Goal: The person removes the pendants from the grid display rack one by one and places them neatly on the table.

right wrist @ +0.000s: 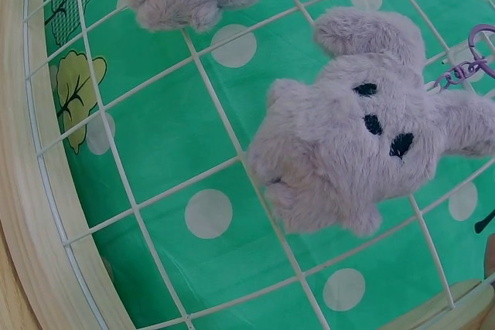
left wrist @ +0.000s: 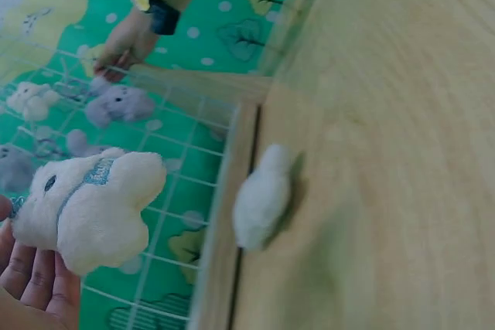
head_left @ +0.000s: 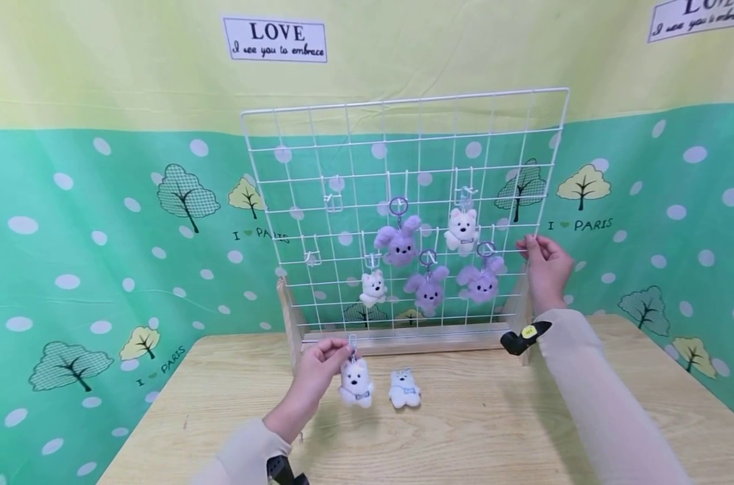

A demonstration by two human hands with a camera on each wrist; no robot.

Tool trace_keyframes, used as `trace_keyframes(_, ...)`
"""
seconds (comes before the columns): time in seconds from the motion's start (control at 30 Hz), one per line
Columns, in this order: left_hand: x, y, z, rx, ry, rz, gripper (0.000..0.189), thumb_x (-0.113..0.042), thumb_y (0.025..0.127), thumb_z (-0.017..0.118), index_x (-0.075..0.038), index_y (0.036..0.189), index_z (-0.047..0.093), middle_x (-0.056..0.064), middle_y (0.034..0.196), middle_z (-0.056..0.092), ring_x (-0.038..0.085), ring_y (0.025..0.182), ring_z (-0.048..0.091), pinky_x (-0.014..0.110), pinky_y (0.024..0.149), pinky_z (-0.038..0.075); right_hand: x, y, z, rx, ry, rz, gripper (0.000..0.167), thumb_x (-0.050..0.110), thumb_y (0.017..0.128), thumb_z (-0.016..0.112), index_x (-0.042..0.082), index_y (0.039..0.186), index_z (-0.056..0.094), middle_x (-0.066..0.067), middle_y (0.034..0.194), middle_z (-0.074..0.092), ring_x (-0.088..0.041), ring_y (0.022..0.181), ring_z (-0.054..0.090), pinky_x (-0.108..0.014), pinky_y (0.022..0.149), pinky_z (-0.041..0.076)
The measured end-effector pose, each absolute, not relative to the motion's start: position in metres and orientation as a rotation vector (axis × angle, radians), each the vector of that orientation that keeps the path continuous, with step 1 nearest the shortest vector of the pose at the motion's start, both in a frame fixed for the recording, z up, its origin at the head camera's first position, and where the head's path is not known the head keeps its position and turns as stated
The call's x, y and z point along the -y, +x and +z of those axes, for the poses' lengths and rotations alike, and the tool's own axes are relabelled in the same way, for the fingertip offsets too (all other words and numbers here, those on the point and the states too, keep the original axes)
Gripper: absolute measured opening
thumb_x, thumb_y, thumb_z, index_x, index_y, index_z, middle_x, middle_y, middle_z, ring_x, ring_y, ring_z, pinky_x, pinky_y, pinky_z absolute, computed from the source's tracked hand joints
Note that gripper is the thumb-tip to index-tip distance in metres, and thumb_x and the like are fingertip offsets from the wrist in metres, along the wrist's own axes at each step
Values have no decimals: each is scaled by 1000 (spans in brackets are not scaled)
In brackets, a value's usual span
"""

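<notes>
My left hand (head_left: pixel 317 372) pinches the clasp of a white dog plush keychain (head_left: pixel 357 382), which hangs upright above the table in front of the rack. In the left wrist view the plush (left wrist: pixel 93 206) shows its blue scarf beside my fingers. A second white dog plush keychain (head_left: pixel 405 389) lies on the tabletop just to the right. My right hand (head_left: pixel 548 266) holds the right edge of a white wire grid rack (head_left: pixel 406 102) between thumb and fingers. Near that hand hangs a purple bunny plush keychain (head_left: pixel 480 283), seen close in the right wrist view.
Two more purple bunnies (head_left: pixel 398 246) and two white dogs (head_left: pixel 462 230) hang on hooks. Bare hooks (head_left: pixel 332 202) stick out at the grid's left. A wooden base (head_left: pixel 403 344) carries the grid on the wooden table (head_left: pixel 464 438). A green patterned cloth (head_left: pixel 100 269) hangs behind.
</notes>
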State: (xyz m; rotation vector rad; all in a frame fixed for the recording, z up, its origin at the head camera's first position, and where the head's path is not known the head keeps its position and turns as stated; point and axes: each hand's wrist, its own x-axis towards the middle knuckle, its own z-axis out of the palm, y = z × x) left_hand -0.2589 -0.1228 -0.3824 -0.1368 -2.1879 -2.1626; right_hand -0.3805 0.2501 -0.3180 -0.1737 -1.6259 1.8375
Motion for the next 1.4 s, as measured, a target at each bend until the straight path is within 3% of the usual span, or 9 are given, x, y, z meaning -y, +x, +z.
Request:
trace_keyframes(0.5, 108, -256, -438, 2279, -160, -2306, 18, -10, 91, 58, 7, 99, 60, 10, 90, 71, 7, 78, 64, 20, 68, 52, -250, -378, -315, 1605, -153, 1854, 41, 33, 85, 65, 4, 115, 63, 5, 92, 70, -5, 89, 65, -17, 87, 49)
trace_keyframes(0.87, 103, -274, -457, 2286, -58, -2245, 18, -10, 90, 58, 5, 100, 62, 8, 91, 70, 9, 80, 64, 22, 69, 53, -249, -379, -315, 1612, -153, 1853, 42, 33, 86, 65, 4, 116, 63, 4, 95, 70, -6, 91, 65, -17, 88, 49)
trace_keyframes(1.4, 90, -296, -465, 2252, 27, -2149, 20, -1, 85, 64, 11, 101, 63, 16, 92, 69, 9, 77, 62, 18, 66, 51, -250, -379, -316, 1612, -145, 1844, 44, 33, 86, 64, 2, 117, 61, 3, 96, 70, -7, 92, 65, -18, 88, 49)
